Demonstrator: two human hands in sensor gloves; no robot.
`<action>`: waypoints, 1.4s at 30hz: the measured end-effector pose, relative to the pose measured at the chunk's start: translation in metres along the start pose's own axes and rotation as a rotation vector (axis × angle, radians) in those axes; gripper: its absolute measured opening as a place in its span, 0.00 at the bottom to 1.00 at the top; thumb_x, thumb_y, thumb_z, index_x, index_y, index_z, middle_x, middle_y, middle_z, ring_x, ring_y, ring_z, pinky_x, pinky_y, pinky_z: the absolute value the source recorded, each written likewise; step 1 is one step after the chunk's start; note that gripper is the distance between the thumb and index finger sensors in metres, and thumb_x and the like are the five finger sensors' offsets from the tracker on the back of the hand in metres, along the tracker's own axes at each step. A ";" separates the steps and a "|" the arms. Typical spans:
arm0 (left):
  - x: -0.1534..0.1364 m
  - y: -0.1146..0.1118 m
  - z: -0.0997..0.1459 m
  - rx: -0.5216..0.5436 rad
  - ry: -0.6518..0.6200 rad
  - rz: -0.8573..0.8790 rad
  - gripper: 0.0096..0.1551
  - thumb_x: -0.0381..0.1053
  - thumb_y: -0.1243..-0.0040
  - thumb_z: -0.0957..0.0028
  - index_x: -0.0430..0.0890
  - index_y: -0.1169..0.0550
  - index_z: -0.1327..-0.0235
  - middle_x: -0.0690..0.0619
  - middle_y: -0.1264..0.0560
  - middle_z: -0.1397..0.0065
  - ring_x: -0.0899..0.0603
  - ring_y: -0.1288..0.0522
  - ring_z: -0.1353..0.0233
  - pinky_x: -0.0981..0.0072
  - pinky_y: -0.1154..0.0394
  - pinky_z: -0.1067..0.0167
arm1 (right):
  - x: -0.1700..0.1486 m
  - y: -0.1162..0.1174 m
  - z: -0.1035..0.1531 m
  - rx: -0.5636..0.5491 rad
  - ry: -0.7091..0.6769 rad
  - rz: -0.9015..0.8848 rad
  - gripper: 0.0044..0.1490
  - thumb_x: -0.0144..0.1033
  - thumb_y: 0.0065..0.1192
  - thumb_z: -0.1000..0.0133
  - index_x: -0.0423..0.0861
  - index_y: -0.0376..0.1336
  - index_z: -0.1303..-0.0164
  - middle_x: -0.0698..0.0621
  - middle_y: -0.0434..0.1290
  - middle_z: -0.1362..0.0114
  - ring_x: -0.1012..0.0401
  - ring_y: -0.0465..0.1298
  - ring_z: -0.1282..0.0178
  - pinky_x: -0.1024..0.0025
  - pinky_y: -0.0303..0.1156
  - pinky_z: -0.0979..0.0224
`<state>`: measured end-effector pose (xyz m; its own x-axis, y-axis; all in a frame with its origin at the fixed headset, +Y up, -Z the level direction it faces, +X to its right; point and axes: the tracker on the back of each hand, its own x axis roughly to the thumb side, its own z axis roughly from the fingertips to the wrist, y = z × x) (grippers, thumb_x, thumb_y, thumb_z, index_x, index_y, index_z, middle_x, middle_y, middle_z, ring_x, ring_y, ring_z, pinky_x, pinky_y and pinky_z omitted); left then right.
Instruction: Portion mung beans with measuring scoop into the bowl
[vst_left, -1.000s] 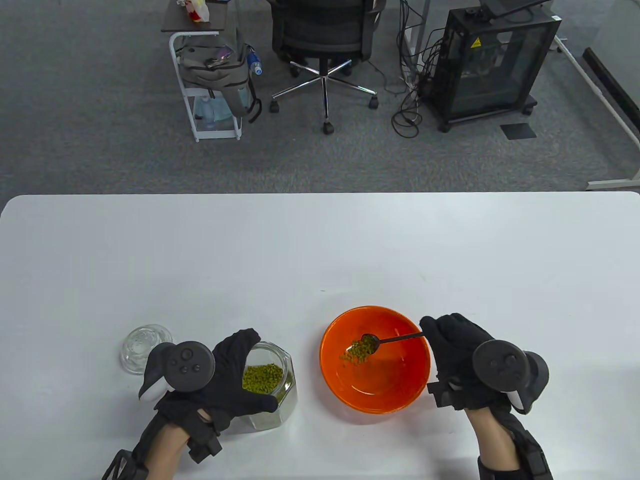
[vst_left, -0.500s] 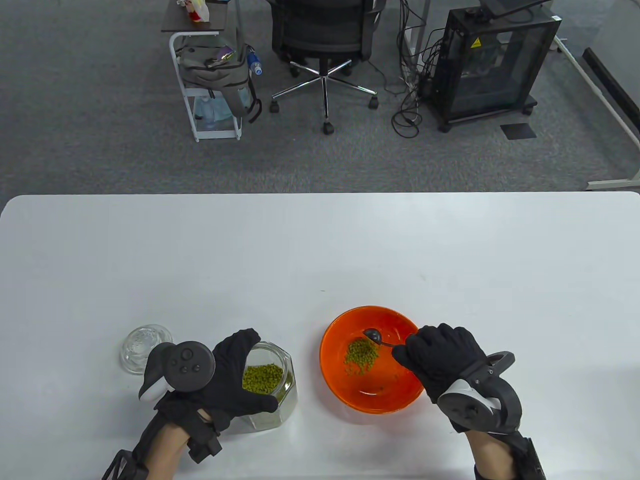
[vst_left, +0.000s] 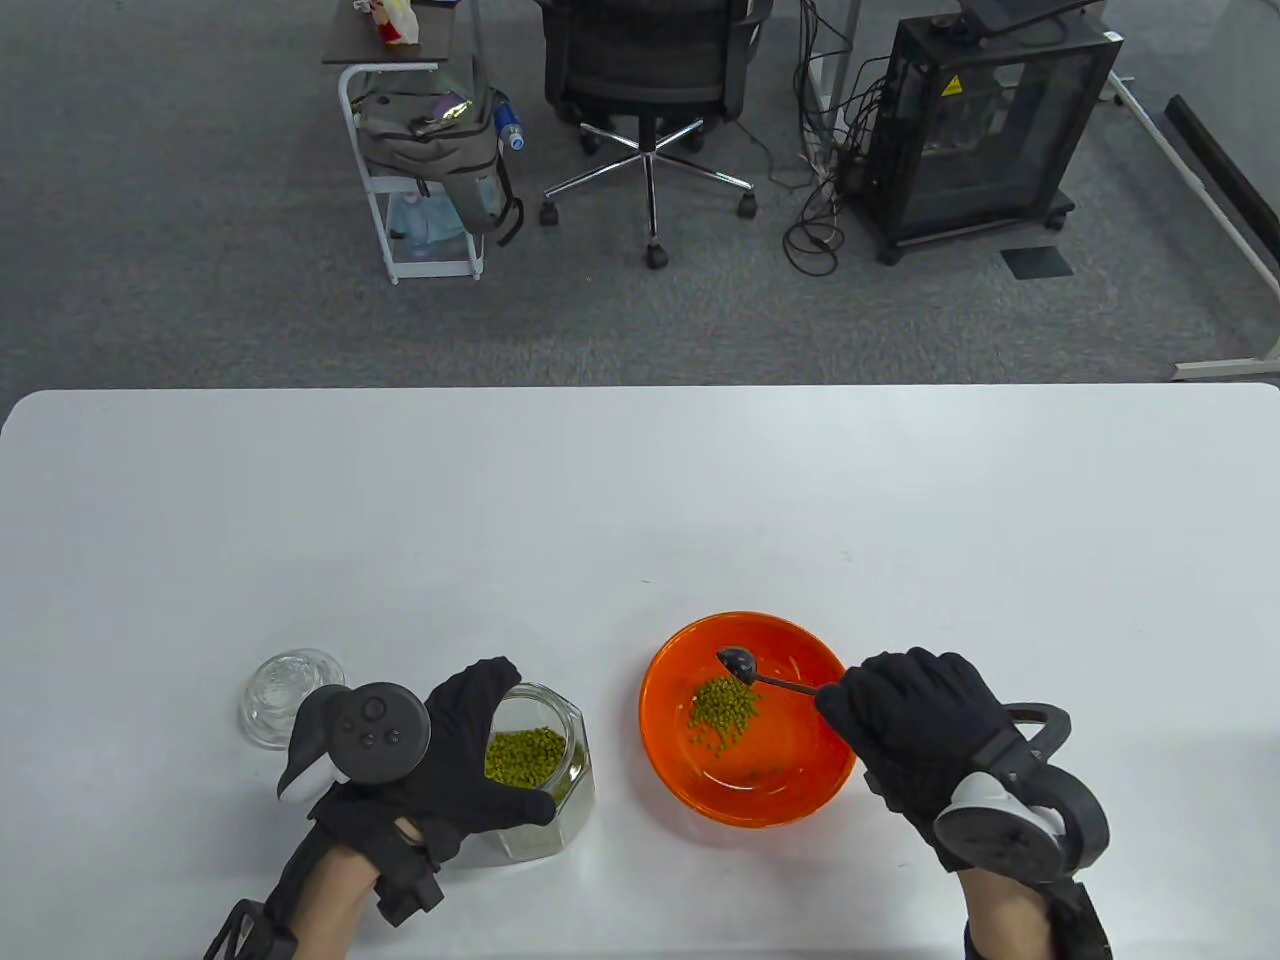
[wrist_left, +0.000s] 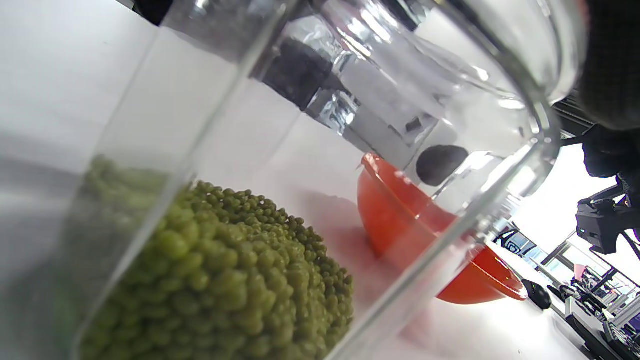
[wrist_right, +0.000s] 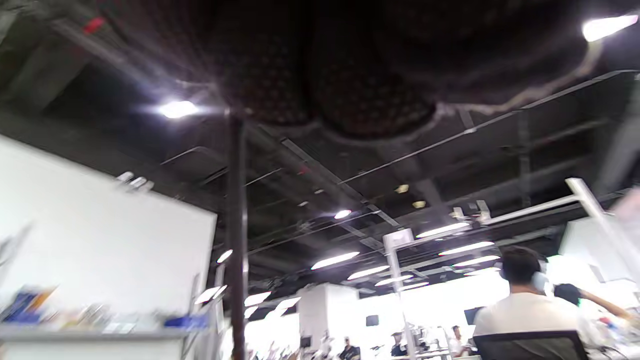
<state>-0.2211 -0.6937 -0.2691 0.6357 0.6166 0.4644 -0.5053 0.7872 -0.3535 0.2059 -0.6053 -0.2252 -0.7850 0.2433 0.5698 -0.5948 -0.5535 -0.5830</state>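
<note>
An orange bowl (vst_left: 790, 790) sits near the table's front edge with a small pile of mung beans (vst_left: 724, 706) inside. My right hand (vst_left: 905, 725) grips the handle of a black measuring scoop (vst_left: 738, 662), whose overturned, empty head hangs over the bowl's far left part. To the left stands an open glass jar (vst_left: 560, 775) holding mung beans (vst_left: 523, 755). My left hand (vst_left: 470, 755) wraps around the jar. In the left wrist view the jar (wrist_left: 280, 165), its beans (wrist_left: 225, 285), the bowl (wrist_left: 400, 230) and the scoop head (wrist_left: 441, 163) show through the glass.
A glass jar lid (vst_left: 283, 690) lies on the table left of my left hand. Beyond the table's far edge stand an office chair (vst_left: 645, 80), a cart (vst_left: 420, 140) and a black cabinet (vst_left: 985, 130). The right wrist view shows ceiling lights and people.
The scoop tipped its beans into the bowl and is now empty. My right hand rolled over and drew back to the right. The left hand and jar stayed still.
</note>
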 end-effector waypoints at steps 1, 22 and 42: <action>0.000 0.000 0.000 0.000 0.000 0.000 0.80 0.84 0.29 0.59 0.32 0.53 0.21 0.29 0.50 0.17 0.19 0.43 0.20 0.27 0.39 0.27 | -0.004 -0.002 0.000 -0.017 0.026 -0.018 0.25 0.52 0.68 0.48 0.41 0.81 0.72 0.42 0.85 0.64 0.55 0.83 0.77 0.62 0.80 0.70; 0.000 0.000 0.000 0.002 -0.002 0.002 0.81 0.84 0.29 0.59 0.32 0.53 0.21 0.29 0.50 0.17 0.19 0.42 0.20 0.27 0.38 0.27 | -0.003 0.024 -0.030 0.005 0.535 -0.569 0.25 0.53 0.69 0.47 0.41 0.81 0.76 0.43 0.85 0.69 0.58 0.82 0.81 0.65 0.80 0.75; 0.000 0.000 0.000 0.004 -0.005 0.002 0.81 0.84 0.29 0.59 0.31 0.52 0.21 0.29 0.49 0.18 0.19 0.42 0.20 0.27 0.38 0.27 | 0.083 0.093 -0.078 0.277 0.298 -0.376 0.25 0.53 0.69 0.47 0.42 0.81 0.76 0.44 0.85 0.68 0.58 0.83 0.81 0.66 0.80 0.74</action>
<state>-0.2212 -0.6938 -0.2690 0.6321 0.6180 0.4675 -0.5085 0.7860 -0.3515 0.0724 -0.5743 -0.2774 -0.5667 0.6571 0.4971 -0.8070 -0.5643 -0.1741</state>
